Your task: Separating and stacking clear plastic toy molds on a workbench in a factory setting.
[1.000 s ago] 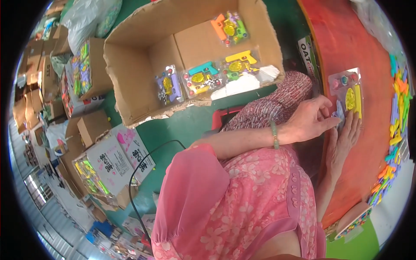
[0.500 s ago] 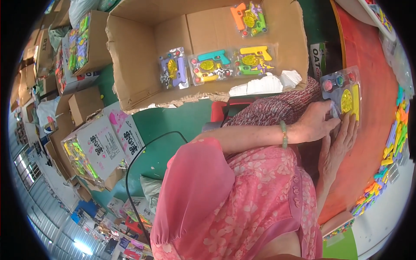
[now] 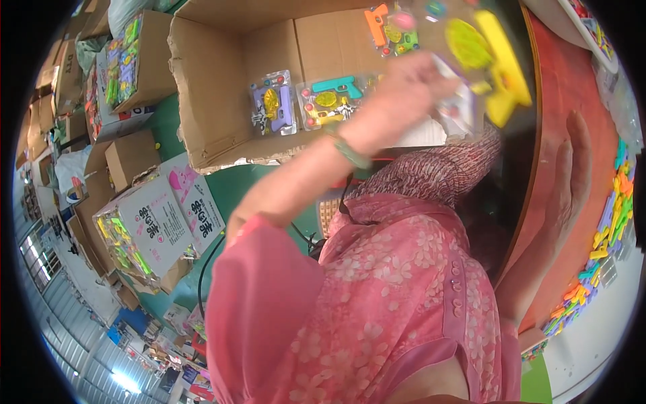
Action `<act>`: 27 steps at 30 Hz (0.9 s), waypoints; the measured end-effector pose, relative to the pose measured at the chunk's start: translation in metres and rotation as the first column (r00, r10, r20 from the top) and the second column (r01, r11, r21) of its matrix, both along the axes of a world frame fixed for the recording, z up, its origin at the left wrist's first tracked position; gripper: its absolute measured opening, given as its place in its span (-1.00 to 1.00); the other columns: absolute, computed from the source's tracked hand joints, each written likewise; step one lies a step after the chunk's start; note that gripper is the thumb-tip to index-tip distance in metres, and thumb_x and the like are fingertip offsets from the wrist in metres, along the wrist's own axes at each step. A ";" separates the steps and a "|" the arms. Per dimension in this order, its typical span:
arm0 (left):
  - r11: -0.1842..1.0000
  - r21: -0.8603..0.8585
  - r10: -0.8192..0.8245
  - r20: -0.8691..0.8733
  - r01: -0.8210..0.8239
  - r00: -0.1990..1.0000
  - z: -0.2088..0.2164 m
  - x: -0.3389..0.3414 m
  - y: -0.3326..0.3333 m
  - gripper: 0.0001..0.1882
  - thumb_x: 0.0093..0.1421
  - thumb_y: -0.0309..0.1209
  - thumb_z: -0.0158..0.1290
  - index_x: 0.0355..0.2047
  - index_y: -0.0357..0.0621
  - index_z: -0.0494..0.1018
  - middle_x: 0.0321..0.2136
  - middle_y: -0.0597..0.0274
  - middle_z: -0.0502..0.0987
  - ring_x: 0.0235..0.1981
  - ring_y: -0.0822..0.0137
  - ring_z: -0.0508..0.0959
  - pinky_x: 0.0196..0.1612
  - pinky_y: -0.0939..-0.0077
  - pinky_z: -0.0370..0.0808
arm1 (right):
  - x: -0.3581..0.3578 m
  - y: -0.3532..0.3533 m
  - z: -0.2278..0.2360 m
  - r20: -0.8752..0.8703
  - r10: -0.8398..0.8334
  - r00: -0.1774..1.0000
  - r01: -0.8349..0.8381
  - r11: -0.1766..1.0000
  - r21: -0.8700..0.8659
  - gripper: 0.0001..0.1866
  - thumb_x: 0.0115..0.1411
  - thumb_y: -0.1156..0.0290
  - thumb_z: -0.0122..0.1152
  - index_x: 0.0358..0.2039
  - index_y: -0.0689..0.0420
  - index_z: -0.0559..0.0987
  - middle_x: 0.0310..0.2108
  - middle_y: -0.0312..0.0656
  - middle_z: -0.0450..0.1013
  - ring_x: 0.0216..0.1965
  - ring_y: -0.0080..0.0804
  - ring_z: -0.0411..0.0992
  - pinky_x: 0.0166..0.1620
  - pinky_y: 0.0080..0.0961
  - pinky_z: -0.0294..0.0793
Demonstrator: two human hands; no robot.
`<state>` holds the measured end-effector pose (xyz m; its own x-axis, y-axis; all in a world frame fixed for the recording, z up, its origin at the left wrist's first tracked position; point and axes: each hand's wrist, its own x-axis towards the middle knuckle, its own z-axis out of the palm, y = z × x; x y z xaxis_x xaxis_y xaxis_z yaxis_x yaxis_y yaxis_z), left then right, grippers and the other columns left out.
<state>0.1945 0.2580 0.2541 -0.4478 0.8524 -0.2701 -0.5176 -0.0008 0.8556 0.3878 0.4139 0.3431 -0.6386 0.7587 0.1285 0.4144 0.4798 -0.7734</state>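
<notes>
Fingers of the left hand (image 3: 410,84) pinch a clear plastic toy pack (image 3: 481,64) holding a yellow pistol, while the right hand (image 3: 568,182) lies flat, fingers straight, on the red tabletop (image 3: 572,87).

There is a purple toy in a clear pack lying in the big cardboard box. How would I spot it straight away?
Start at the large open cardboard box at the top of the picture, beyond the raised left hand. Several clear toy packs lie on its floor in a row; the purple toy pack is the leftmost. Its neighbour holds a teal pistol, and another behind holds an orange one, while this holds a purple toy with a yellow piece.
</notes>
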 end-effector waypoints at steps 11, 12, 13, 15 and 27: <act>0.880 -0.410 -0.227 0.082 0.240 0.970 -0.081 -0.147 -0.086 -0.83 0.20 -0.45 0.09 -0.20 -0.20 0.50 -0.29 0.31 0.57 -0.25 0.48 0.52 -0.11 0.53 0.45 | 0.008 0.016 -0.026 0.014 0.072 0.997 -0.065 0.962 -0.265 -0.60 0.32 0.49 -0.02 0.17 0.24 0.34 0.13 -0.17 0.35 0.18 -0.46 0.27 0.22 -0.55 0.17; 0.823 -0.484 -0.279 0.110 0.297 0.954 -0.085 -0.156 -0.090 -0.85 0.20 -0.42 0.07 -0.22 -0.15 0.50 -0.34 0.37 0.55 -0.25 0.50 0.51 -0.11 0.54 0.44 | 0.014 0.019 -0.026 0.063 0.078 0.995 -0.060 0.968 -0.243 -0.61 0.32 0.49 -0.02 0.15 0.25 0.36 0.12 -0.17 0.36 0.17 -0.46 0.28 0.21 -0.55 0.18; 0.819 -0.485 -0.286 0.115 0.305 0.951 -0.089 -0.164 -0.091 -0.85 0.20 -0.42 0.07 -0.22 -0.15 0.50 -0.34 0.37 0.55 -0.25 0.50 0.51 -0.11 0.54 0.44 | 0.020 0.020 -0.026 0.111 0.079 0.991 -0.053 0.974 -0.221 -0.63 0.32 0.49 -0.03 0.13 0.26 0.38 0.11 -0.18 0.36 0.16 -0.45 0.28 0.20 -0.56 0.20; 0.568 -0.730 -0.564 -0.009 0.380 0.826 -0.101 -0.182 -0.093 -0.78 0.20 -0.47 0.05 -0.12 -0.12 0.50 -0.24 0.41 0.56 -0.26 0.54 0.51 -0.16 0.53 0.48 | 0.030 0.020 -0.026 0.104 0.040 0.994 -0.017 0.976 -0.219 -0.66 0.29 0.51 0.03 0.08 0.26 0.42 0.06 -0.20 0.38 0.11 -0.46 0.30 0.15 -0.57 0.24; -0.018 -0.909 -1.000 0.013 0.416 -0.016 -0.139 -0.168 -0.035 -0.78 0.01 -0.34 0.10 -0.29 -0.01 0.51 -0.49 0.35 0.53 -0.42 0.44 0.49 -0.35 0.46 0.46 | 0.032 0.006 -0.040 0.401 -0.032 0.915 -0.205 0.821 0.533 -0.78 0.14 0.45 0.25 -0.17 0.15 0.60 -0.12 -0.10 0.41 -0.04 -0.23 0.38 0.01 -0.44 0.37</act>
